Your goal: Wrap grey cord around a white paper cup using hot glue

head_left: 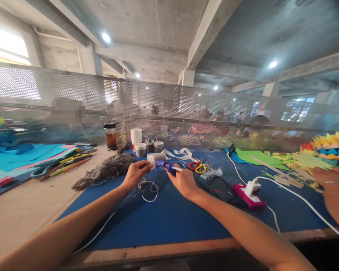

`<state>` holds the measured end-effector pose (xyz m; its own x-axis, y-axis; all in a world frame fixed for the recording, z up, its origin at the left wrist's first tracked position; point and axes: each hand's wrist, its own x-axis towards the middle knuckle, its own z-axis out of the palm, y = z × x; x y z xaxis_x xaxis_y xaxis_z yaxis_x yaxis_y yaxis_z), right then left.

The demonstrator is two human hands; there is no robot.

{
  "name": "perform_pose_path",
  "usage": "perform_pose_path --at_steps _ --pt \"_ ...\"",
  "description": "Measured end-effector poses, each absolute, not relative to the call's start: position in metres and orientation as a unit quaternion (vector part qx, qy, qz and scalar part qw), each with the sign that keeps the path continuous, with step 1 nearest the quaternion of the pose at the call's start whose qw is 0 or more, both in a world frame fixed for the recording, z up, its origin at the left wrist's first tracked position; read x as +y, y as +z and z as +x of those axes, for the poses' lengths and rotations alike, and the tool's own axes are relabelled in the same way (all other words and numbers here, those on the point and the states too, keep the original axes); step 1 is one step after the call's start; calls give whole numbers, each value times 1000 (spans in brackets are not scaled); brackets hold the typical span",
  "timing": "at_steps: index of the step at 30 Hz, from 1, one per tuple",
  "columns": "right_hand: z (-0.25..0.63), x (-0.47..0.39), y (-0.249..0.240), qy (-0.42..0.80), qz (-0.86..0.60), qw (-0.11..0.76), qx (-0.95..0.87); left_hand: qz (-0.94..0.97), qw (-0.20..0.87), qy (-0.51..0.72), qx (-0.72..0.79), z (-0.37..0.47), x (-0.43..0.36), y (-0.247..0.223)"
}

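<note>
My right hand (183, 182) is wrapped round a purple-blue glue gun (164, 165), whose pale glue stick (176, 168) sticks out at the back. The gun's front points left, towards my left hand (137, 174). My left fingers are pinched together at the near edge of a white cup (156, 157), which is tilted on its side with greyish cord round it. Exactly where the fingertips grip is partly hidden. Just below the hands, a thin pale cord (150, 191) lies in loose loops on the blue mat (147, 229).
A grey cord bundle (109, 169) lies left, near pens and pliers-like tools (63, 165). Behind stand small cups (140, 149) and a dark-lidded jar (111, 137). Scissors (197, 166), a magenta power strip (250, 196) and white cable lie right. Another person's hand (332, 180) works far right.
</note>
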<state>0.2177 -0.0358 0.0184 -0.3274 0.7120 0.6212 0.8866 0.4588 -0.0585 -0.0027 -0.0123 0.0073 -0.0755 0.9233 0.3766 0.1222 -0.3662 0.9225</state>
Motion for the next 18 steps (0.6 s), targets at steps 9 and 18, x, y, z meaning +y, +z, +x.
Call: perform_pose_path --at_steps 9,18 --pt "217 -38 17 -153 -498 288 -804 585 354 585 436 -4 -15 10" --pt "219 -36 17 -152 -491 295 -805 566 375 585 443 -1 -18 14"
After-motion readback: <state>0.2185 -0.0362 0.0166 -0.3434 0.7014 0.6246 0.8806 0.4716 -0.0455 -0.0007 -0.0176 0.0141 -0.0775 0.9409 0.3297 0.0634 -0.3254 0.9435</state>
